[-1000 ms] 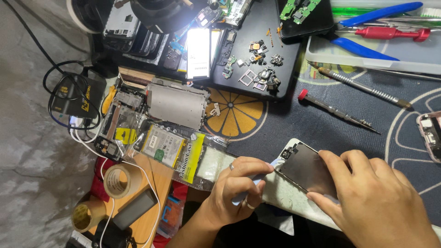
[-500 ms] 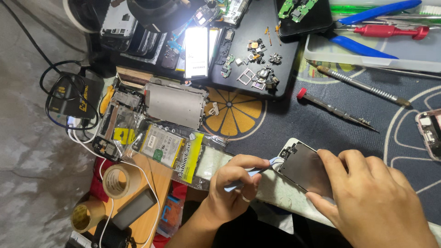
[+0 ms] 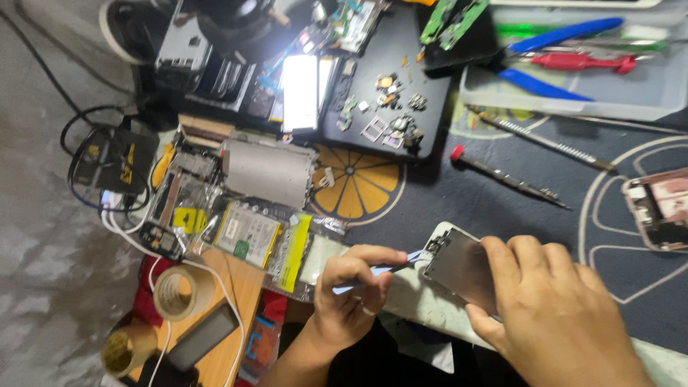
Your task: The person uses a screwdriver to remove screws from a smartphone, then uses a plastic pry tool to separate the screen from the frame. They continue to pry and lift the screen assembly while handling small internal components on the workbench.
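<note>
My left hand (image 3: 351,297) grips a thin blue tool (image 3: 390,268), its tip touching the near corner of a phone with a white frame and a dark screen (image 3: 459,264). My right hand (image 3: 552,315) lies flat over the phone's right part and presses it onto the dark patterned mat (image 3: 502,208). Much of the phone is hidden under that hand.
A red-capped screwdriver (image 3: 505,175) and a long metal tool (image 3: 545,141) lie on the mat. A black tray (image 3: 423,64) holds small parts. A clear bin (image 3: 573,86) holds blue and red tools. Bagged batteries (image 3: 247,233), tape rolls (image 3: 179,292) and a pink opened phone (image 3: 663,208) surround me.
My left hand has shifted the blue tool slightly along the phone's corner. The view has tilted a little; my right hand stays on the phone.
</note>
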